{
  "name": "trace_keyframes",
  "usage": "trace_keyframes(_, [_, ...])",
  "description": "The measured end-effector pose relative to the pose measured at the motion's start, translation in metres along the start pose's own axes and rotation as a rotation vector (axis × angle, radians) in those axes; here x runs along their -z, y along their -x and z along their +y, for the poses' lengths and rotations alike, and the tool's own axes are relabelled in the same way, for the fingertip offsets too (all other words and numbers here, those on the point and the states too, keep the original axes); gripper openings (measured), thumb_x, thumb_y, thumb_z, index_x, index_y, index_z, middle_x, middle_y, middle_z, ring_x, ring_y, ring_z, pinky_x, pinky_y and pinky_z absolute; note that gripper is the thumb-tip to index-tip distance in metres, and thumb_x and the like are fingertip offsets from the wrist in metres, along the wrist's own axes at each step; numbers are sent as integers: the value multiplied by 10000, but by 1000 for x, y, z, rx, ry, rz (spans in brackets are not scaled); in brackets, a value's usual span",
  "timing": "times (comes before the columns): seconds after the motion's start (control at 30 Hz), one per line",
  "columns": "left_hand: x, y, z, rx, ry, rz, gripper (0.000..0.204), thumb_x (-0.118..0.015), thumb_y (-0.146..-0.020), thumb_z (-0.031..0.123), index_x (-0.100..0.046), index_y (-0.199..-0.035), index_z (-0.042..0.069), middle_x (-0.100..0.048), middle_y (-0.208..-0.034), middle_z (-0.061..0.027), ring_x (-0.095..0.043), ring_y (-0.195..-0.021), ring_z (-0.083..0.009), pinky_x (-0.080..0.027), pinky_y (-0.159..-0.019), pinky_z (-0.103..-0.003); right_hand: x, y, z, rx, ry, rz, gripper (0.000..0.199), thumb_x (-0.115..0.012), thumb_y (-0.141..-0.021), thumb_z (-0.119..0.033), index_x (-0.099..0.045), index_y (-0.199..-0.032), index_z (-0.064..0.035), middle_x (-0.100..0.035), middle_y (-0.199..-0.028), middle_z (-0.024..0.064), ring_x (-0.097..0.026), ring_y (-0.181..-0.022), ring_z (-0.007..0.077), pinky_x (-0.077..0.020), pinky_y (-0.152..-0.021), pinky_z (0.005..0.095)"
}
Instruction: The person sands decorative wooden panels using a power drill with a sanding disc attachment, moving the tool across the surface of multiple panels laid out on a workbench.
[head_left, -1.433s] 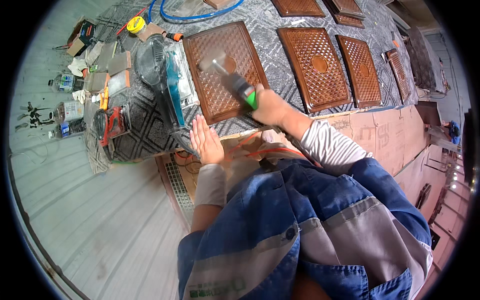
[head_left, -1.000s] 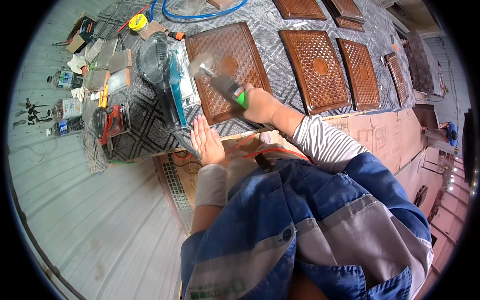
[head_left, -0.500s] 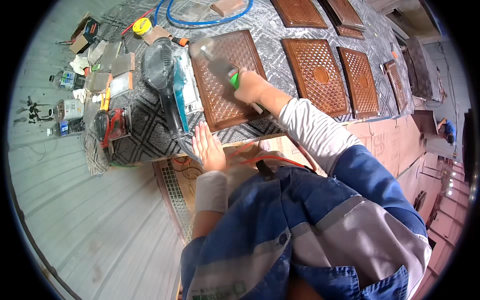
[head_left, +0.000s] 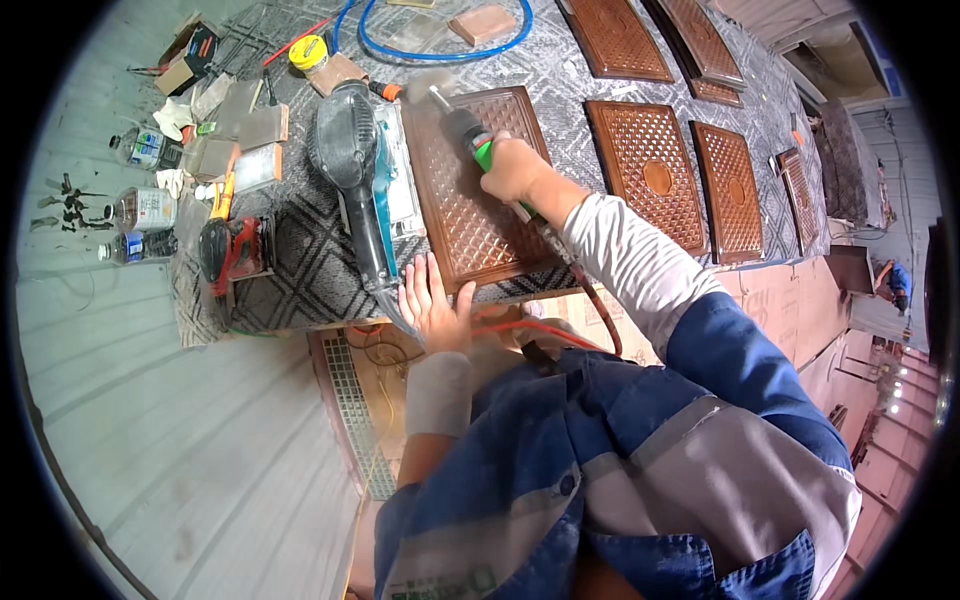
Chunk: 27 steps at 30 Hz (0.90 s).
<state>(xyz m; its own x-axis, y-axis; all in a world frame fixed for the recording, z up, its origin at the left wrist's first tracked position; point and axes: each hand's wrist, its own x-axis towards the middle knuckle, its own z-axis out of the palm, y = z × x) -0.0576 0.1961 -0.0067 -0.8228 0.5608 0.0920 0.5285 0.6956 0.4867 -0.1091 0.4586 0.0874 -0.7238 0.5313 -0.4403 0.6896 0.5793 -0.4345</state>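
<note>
My right hand (head_left: 512, 170) grips a slim green and black air tool (head_left: 462, 128) whose tip rests at the far left corner of a brown carved wooden panel (head_left: 480, 215); a puff of dust hangs around the tip. An orange hose (head_left: 590, 290) runs from the tool back toward my body. My left hand (head_left: 432, 302) lies flat, fingers spread, on the panel's near left corner at the bench edge.
A grey and teal belt sander (head_left: 362, 175) lies left of the panel. Several more carved panels (head_left: 650, 170) lie to the right on the patterned bench cover (head_left: 300, 270). Bottles (head_left: 140, 210), blocks and a small red sander (head_left: 232, 250) crowd the left end. A blue hose (head_left: 440, 50) coils at the back.
My right hand has pushed the tool from the middle of the panel to its far left corner, my arm stretching out. My left hand has stayed in place.
</note>
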Motion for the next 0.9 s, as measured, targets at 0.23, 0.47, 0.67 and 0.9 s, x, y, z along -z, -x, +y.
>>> trace_keyframes(0.23, [2,-4,1,50,63,-37,706,-533,-977,477,-353,-1548,103,-358,-1595,-77,-261,-1497,-260,-98,-1220,-469,10,27,7,15,-26,-12,498,-625,-785,-139,-483,-1186,120,-661,-1058,347,-659,-1043,453,-524,-934,438])
trace_keyframes(0.47, [3,-6,0,39,83,-37,696,-524,-979,479,-364,-1540,99,-351,-1602,-69,-248,-1505,-259,-78,-1219,-475,1,29,-3,-9,-62,-15,489,-629,-778,-115,-483,-1176,128,-662,-1035,351,-667,-1028,445,-524,-928,439])
trace_keyframes(0.67, [-1,-7,-3,27,95,-41,688,-501,-990,479,-356,-1543,97,-337,-1609,-69,-229,-1511,-258,-62,-1220,-471,-12,28,-5,30,-21,-43,514,-625,-782,-112,-475,-1208,133,-651,-1100,346,-651,-1081,441,-512,-958,430])
trace_keyframes(0.9, [1,-6,-2,34,106,-49,697,-507,-985,483,-347,-1547,103,-330,-1613,-62,-212,-1517,-252,-58,-1220,-468,-7,35,-9,-73,-59,-37,543,-642,-782,-109,-459,-1231,137,-658,-1095,340,-659,-1082,425,-534,-924,430])
